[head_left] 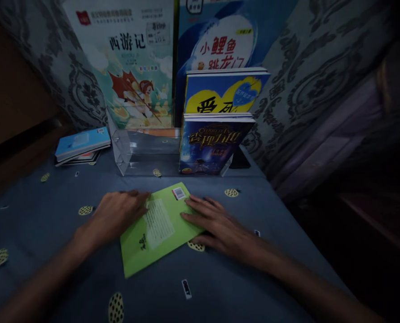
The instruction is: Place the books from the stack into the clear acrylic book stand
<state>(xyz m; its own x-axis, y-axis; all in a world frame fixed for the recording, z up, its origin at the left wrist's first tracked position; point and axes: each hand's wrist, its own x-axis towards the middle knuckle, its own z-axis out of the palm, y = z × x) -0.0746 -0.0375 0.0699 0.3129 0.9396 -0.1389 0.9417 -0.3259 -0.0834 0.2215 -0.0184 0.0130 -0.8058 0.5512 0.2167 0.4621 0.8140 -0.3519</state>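
Note:
A light green book (161,229) lies at a slant on the cloth-covered table, a barcode label near its top corner and a pale text panel in its middle. My left hand (117,211) is closed at its left edge, fingers bent over the cover; the thumb's underside is hidden. From the other side, my right hand (215,224) rests on the right edge with its fingers stretched out and apart. Just beyond the book stands a clear acrylic book rack (122,150). In its front right part a dark blue book (213,148) stands upright.
Behind stand a blue and yellow book (225,92), a teal picture-cover book (135,85) and a larger blue book (216,42). Left of the rack lies a small stack of books (81,143). The patterned tablecloth (58,197) drops off at the right; patterned wall covering (307,76) rises behind.

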